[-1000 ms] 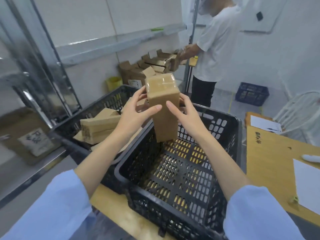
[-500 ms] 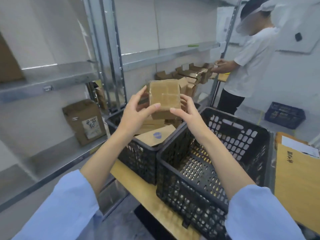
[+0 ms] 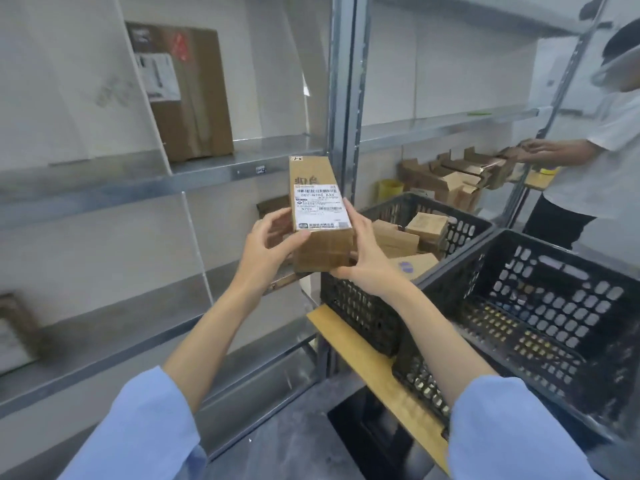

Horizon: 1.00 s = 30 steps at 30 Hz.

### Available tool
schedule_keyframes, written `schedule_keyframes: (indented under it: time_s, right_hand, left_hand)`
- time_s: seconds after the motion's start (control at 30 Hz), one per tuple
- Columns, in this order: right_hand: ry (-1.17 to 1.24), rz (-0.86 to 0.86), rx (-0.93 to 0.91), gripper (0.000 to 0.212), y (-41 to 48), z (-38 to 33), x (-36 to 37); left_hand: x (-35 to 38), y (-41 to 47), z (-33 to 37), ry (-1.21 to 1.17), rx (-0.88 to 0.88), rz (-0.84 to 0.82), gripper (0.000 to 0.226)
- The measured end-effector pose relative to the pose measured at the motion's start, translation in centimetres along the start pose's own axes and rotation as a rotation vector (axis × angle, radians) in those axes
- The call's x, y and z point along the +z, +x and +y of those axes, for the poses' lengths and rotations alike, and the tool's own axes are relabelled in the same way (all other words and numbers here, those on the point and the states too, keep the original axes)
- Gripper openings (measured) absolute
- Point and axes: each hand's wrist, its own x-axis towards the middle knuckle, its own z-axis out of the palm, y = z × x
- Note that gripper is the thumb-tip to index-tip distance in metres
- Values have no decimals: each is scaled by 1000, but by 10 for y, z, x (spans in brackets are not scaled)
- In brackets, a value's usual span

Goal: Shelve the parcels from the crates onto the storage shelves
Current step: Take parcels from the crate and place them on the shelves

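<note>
Left hand (image 3: 268, 242) and right hand (image 3: 363, 258) grip a labelled cardboard parcel (image 3: 320, 216) from both sides, held upright before the metal shelf (image 3: 214, 168), beside the crates (image 3: 367, 306).

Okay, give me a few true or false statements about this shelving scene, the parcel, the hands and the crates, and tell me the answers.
1. The left hand and the right hand both hold the parcel. True.
2. The parcel's white label faces away from the camera. False: it faces the camera.
3. The near crate is packed with parcels. False: no parcels show in it; the far crate holds the parcels.
4. A large cardboard box stands on the upper shelf. True.
</note>
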Motion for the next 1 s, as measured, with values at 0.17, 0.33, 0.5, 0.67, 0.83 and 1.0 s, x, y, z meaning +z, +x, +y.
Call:
schedule_keyframes:
  time_s: [0.17, 0.33, 0.5, 0.67, 0.83, 1.0]
  right_hand:
    - [44, -73, -78, 104, -2, -21, 40]
    - [85, -137, -82, 98, 0, -37, 70]
    - [137, -175, -84, 92, 5, -46, 96]
    - [150, -223, -60, 105, 10, -58, 116]
    - [130, -282, -59, 104, 21, -60, 137]
    - [180, -272, -92, 95, 30, -68, 161]
  left_hand:
    - [-49, -26, -4, -35, -35, 43, 64]
    - [-86, -46, -13, -42, -25, 36, 75]
    - [-115, -63, -19, 11, -17, 29, 91]
    - [-136, -71, -20, 29, -1, 61, 95]
    - [-154, -76, -22, 75, 22, 89, 96]
    - [-169, -84, -21, 117, 41, 167, 90]
